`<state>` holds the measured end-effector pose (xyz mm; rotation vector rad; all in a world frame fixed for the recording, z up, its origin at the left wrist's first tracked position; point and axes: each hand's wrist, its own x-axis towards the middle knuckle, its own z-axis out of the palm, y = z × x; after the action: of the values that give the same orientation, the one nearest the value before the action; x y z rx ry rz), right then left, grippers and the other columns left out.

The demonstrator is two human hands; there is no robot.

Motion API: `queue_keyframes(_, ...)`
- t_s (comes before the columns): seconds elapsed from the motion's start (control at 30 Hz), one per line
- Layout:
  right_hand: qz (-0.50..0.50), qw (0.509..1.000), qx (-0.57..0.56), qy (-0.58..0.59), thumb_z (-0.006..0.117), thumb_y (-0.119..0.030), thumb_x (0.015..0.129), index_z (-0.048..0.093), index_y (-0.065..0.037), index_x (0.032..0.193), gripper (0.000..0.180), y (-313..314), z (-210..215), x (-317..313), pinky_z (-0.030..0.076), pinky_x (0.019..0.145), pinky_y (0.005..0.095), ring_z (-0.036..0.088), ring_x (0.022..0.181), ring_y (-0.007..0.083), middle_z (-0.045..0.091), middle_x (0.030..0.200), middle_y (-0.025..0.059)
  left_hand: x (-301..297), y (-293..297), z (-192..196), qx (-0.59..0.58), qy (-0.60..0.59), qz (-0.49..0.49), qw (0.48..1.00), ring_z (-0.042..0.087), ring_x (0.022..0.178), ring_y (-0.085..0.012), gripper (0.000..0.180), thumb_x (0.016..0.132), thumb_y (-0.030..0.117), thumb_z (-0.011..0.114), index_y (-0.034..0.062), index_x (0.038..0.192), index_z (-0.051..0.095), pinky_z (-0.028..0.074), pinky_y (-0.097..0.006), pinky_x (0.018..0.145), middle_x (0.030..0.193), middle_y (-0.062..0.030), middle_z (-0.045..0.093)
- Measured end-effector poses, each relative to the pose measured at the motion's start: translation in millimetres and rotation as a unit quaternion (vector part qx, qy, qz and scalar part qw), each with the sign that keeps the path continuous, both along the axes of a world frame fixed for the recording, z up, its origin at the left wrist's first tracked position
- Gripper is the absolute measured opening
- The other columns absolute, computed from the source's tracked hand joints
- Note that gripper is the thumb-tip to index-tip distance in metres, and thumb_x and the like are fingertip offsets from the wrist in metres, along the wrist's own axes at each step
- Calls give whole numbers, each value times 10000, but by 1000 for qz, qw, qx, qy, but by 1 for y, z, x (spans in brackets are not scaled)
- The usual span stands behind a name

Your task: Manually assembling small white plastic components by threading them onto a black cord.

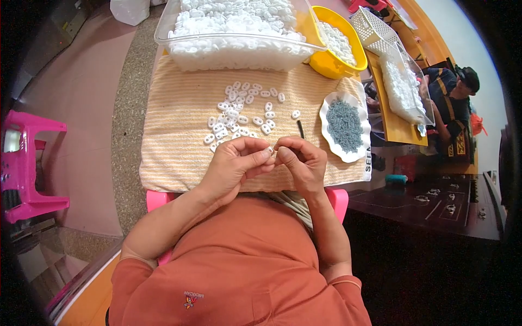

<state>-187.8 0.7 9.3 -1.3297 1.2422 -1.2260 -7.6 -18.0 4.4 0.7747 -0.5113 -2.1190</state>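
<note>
The left hand (231,163) and the right hand (302,160) are pinching together one small white plastic piece (270,150) between their fingertips, probably with something thin inside, above the near edge of the striped towel (174,136), just in front of the loose white pieces (239,111).

My single head-worn fisheye view looks steeply down, close over the towel-covered work surface (179,141); straight edges bow near the dark rim.

A small white plastic piece (270,150) sits pinched between both hands' fingertips.
</note>
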Motion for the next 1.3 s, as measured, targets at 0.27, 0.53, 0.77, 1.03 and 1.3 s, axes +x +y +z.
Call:
queue_keyframes(0.27,4,998,35,-47,635,-30,896,647,38,1020,142,-1,-3,-3,523,670,228,621,730,104,672,874,71,-1,0,0,-20,-6,-2,1000,650,850,-143,224,880,22,638,-14,1099,608,550,-255,790,952,-82,663)
queue_keyframes(0.53,-4,996,47,-76,644,-25,879,653,32,964,103,-1,-1,-2,511,681,220,608,769,80,648,899,34,-2,1,-3,-52,-7,-18,998,646,841,-120,164,890,31,633,-12,1048,617,542,-242,783,948,-68,668)
queue_keyframes(0.77,-8,992,61,-107,649,-25,878,648,29,963,101,-1,0,-1,510,679,216,607,762,74,648,876,27,-1,-1,-6,-61,23,-38,997,657,837,-144,136,905,21,607,2,1038,587,557,-264,799,950,-82,658)
queue_keyframes(1.03,20,986,62,-150,655,-13,873,650,30,962,99,1,6,3,495,689,209,603,767,73,641,881,28,-3,0,-2,-100,-16,-39,994,638,851,-120,122,928,38,580,-13,1038,595,535,-242,781,940,-61,649)
queue_keyframes(1.3,45,991,26,-123,628,21,881,643,37,934,57,0,4,3,534,676,231,644,777,125,631,897,75,-3,-1,-1,-139,-32,-20,990,633,830,-118,116,925,36,583,-28,1022,586,542,-253,772,942,-72,644)
